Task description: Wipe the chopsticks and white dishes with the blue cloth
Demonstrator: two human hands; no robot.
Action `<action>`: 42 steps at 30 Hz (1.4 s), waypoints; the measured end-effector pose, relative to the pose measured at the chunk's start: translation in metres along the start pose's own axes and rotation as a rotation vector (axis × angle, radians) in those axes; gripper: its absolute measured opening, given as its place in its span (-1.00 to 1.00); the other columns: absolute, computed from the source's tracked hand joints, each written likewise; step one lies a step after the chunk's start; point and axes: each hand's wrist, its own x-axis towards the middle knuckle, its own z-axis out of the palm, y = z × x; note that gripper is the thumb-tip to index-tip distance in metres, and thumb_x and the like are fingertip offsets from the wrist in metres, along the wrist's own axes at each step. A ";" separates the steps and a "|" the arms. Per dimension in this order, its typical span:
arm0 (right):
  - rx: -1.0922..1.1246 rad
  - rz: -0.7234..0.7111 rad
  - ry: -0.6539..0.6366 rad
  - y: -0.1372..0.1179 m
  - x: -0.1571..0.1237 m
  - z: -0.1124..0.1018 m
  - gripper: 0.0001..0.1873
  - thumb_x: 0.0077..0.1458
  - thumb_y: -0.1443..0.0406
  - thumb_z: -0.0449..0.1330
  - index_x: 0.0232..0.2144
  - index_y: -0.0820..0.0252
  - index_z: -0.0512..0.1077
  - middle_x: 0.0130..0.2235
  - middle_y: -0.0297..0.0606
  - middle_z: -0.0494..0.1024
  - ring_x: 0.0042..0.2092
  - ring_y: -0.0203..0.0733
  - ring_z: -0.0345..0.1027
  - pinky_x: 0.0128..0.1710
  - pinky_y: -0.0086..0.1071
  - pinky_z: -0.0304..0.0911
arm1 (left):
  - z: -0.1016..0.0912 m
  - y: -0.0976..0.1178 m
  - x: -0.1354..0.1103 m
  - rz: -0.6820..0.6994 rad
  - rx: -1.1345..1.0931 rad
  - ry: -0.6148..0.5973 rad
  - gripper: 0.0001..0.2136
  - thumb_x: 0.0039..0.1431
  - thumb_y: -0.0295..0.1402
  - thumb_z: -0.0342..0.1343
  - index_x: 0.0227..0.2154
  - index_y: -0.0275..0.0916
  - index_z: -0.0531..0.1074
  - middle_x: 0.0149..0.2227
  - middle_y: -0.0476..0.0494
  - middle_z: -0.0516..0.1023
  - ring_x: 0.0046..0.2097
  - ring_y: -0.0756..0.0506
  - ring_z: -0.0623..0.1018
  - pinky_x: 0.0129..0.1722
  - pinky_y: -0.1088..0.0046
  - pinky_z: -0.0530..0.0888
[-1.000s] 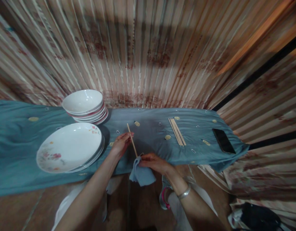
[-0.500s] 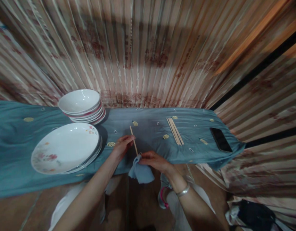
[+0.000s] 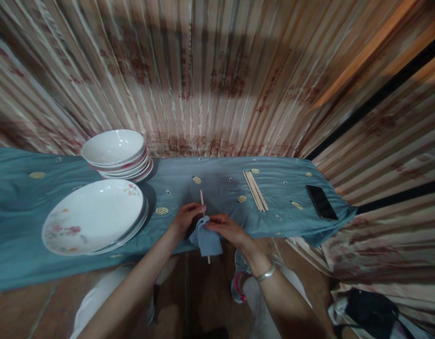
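Note:
My left hand (image 3: pixel 189 217) is closed, pinching a thin wooden chopstick (image 3: pixel 202 196) near its upper part. The chopstick stands almost upright at the table's near edge. Against it, my right hand (image 3: pixel 227 228) grips a small blue cloth (image 3: pixel 209 241), which is folded around the middle of the stick. The lower end of the chopstick sticks out beneath the hanging cloth. Both hands are close together, fingertips nearly meeting. To the right, several loose chopsticks (image 3: pixel 255 190) lie side by side on the patterned blue-green tablecloth (image 3: pixel 217 190).
At the left is a stack of large floral plates (image 3: pixel 93 216), with a stack of white bowls (image 3: pixel 115 148) behind it. A black phone (image 3: pixel 321 202) lies near the right end of the table. Pleated curtains (image 3: pixel 224 84) hang behind.
My right hand and the cloth have moved up along the chopstick, closer to my left hand. The chopstick is steeper, and its lower end now shows below the cloth.

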 end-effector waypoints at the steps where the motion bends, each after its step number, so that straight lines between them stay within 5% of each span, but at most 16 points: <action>1: 0.008 -0.006 0.005 -0.001 0.000 0.000 -0.60 -0.23 0.03 0.38 -0.40 0.20 0.56 -0.45 -0.38 0.52 -0.41 -0.33 0.30 -0.28 -0.38 0.21 | 0.001 0.000 0.000 0.004 -0.007 0.002 -0.73 -0.36 -0.22 0.39 -0.66 -0.29 0.48 -0.67 0.02 0.39 -0.60 0.08 0.32 -0.57 0.53 0.21; 12: 0.171 -0.188 0.302 -0.015 0.007 -0.016 -0.60 -0.33 0.02 0.41 -0.47 0.18 0.57 -0.51 -0.40 0.54 -0.48 -0.35 0.29 -0.40 -0.43 0.20 | -0.004 -0.001 0.001 0.040 0.025 0.122 -0.59 -0.43 -0.05 0.39 -0.54 -0.28 0.55 -0.52 -0.04 0.54 -0.48 0.03 0.43 -0.43 0.52 0.35; 19: 0.235 -0.286 0.510 -0.023 0.009 -0.033 -0.68 -0.30 0.06 0.40 -0.54 0.16 0.53 -0.58 -0.45 0.46 -0.53 -0.38 0.20 -0.49 -0.46 0.11 | 0.002 -0.008 -0.006 -0.070 0.137 -0.053 -0.60 -0.39 -0.05 0.38 -0.58 -0.31 0.56 -0.56 -0.11 0.54 -0.53 0.03 0.41 -0.47 0.50 0.34; 35: 0.177 -0.308 0.464 -0.018 0.015 -0.023 -0.66 -0.28 0.06 0.38 -0.48 0.17 0.55 -0.53 -0.41 0.51 -0.47 -0.33 0.27 -0.42 -0.44 0.19 | 0.013 -0.012 -0.015 0.030 0.292 -0.129 -0.74 -0.31 -0.21 0.34 -0.64 -0.28 0.45 -0.67 0.07 0.36 -0.55 0.07 0.29 -0.49 0.52 0.22; 42: 0.217 -0.339 0.513 -0.021 0.014 -0.034 -0.70 -0.26 0.08 0.38 -0.49 0.16 0.55 -0.52 -0.42 0.51 -0.48 -0.34 0.26 -0.42 -0.44 0.17 | 0.011 -0.015 -0.014 0.005 0.321 -0.158 -0.76 -0.33 -0.24 0.34 -0.61 -0.28 0.48 -0.65 0.05 0.39 -0.55 0.07 0.28 -0.49 0.52 0.20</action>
